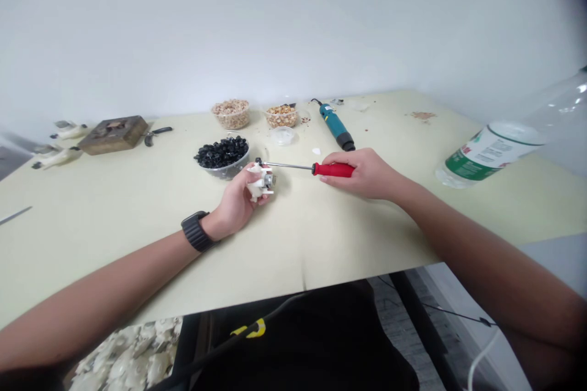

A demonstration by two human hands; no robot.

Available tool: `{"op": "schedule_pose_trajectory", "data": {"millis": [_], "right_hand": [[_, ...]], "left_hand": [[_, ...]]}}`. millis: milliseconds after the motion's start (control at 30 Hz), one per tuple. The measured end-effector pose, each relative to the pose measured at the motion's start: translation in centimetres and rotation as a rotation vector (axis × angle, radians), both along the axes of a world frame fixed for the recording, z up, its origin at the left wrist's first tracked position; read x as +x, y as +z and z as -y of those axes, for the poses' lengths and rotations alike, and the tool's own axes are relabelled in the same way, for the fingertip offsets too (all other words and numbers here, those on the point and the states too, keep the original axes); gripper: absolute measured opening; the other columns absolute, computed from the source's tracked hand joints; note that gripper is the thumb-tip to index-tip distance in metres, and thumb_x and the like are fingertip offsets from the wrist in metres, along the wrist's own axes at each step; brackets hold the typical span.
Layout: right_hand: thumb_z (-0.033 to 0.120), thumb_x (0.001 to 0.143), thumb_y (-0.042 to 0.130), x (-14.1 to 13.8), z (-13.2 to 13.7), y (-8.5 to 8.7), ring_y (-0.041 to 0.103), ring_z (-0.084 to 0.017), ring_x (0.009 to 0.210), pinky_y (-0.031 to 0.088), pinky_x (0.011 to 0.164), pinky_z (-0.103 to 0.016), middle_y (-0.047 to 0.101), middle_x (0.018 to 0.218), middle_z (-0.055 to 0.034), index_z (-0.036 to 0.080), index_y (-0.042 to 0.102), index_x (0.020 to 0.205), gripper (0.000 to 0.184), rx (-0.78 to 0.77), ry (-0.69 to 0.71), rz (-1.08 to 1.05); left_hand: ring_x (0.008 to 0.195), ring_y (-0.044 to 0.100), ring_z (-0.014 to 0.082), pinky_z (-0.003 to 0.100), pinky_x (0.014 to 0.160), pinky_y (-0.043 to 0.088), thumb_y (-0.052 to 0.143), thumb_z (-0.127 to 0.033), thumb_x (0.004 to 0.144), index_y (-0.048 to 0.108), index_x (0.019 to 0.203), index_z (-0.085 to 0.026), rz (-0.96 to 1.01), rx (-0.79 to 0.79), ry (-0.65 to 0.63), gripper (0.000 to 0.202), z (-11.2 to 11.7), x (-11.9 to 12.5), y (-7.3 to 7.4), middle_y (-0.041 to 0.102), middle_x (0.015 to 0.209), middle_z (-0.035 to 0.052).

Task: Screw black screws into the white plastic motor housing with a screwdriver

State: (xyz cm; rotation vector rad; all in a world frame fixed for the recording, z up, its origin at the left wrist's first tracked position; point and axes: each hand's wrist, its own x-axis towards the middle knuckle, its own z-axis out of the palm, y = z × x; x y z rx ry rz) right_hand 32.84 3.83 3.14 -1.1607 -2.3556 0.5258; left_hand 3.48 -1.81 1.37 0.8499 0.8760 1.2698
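Three filled tubs [230, 171] (black pieces [222, 151] nearest) beyond hands [236, 198]

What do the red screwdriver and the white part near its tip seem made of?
The screwdriver's handle seems plastic: even red, slightly glossy. Its shaft looks metal: silvery, smooth. The white part is probably moulded plastic: opaque, satin-looking; its silvery cylinder may be metal.

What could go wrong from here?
1. The red-handled screwdriver, held in the right grip, might slip and jab the left grip, which is close to its tip.
2. The white part could twist under load, as only the left grip visibly holds it.
3. A bump might spill the black pieces; their bowl sits right beside the left grip.
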Motion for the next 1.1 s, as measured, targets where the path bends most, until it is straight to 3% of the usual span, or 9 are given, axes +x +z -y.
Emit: {"op": "schedule_pose_trajectory", "data": {"millis": [233,300,500,700,867,1000,1100], "right_hand": [[0.054,0.1,0.069,0.1,0.1,0.5,0.068,-0.023,0.085,0.046,0.071,-0.033,0.079,0.104,-0.0046,0.026,0.081,0.111,0.032,0.055,0.024,0.01],[0.053,0.102,0.065,0.1,0.3,0.7,0.068,-0.022,0.084,0.045,0.071,-0.033,0.079,0.102,-0.0045,0.026,0.08,0.113,0.032,0.051,0.025,0.037],[0.05,0.094,0.074,-0.1,0.4,0.3,0.063,-0.021,0.075,0.043,0.067,-0.032,0.074,0.095,-0.005,0.023,0.071,0.109,0.031,0.103,0.051,0.084],[0.049,0.103,0.064,-0.3,0.3,-0.3,0.068,-0.024,0.091,0.047,0.077,-0.035,0.077,0.11,-0.0062,0.025,0.073,0.118,0.03,0.212,0.052,0.099],[0.047,0.104,0.062,-0.5,0.4,-0.7,0.068,-0.023,0.088,0.047,0.075,-0.034,0.077,0.105,-0.006,0.025,0.075,0.115,0.029,0.272,0.059,0.108],[0.047,0.102,0.063,-0.6,0.6,-0.9,0.066,-0.022,0.082,0.046,0.072,-0.033,0.077,0.099,-0.005,0.025,0.077,0.108,0.026,0.225,0.065,0.055],[0.049,0.1,0.066,-0.5,0.7,-0.6,0.061,-0.019,0.072,0.043,0.065,-0.032,0.074,0.088,-0.0033,0.025,0.079,0.103,0.027,0.105,0.075,-0.005]], "left_hand": [[0.066,0.05,0.0107,0.021,0.052,0.037,0.085,-0.043,0.078,0.061,0.093,-0.018,-0.172,0.064,-0.049,0.038,-0.1,-0.6,-0.1,0.056,0.084,-0.0006],[0.069,0.051,0.011,0.02,0.053,0.037,0.085,-0.043,0.08,0.061,0.093,-0.019,-0.253,0.082,-0.04,0.037,-0.1,-0.8,-0.1,0.055,0.085,-0.0007],[0.069,0.05,0.0126,0.021,0.051,0.038,0.078,-0.029,0.077,0.061,0.09,-0.02,-0.337,0.129,-0.007,0.023,0.0,-0.9,-0.2,0.056,0.083,0.0],[0.063,0.049,0.0133,0.023,0.049,0.037,0.073,-0.031,0.074,0.061,0.087,-0.019,-0.435,0.151,0.066,0.021,0.3,-0.7,0.3,0.056,0.077,0.0005],[0.061,0.049,0.0132,0.023,0.047,0.035,0.071,-0.033,0.072,0.061,0.087,-0.02,-0.449,0.162,0.077,0.021,0.3,-0.7,0.1,0.057,0.077,0.0008],[0.058,0.048,0.0128,0.025,0.047,0.033,0.069,-0.03,0.075,0.062,0.085,-0.02,-0.453,0.189,0.07,0.016,0.3,-0.9,0.0,0.057,0.074,0.0003],[0.06,0.047,0.0131,0.026,0.051,0.034,0.069,-0.027,0.076,0.063,0.085,-0.019,-0.496,0.251,0.078,0.014,0.3,-1.0,0.0,0.057,0.073,0.0001]]}}
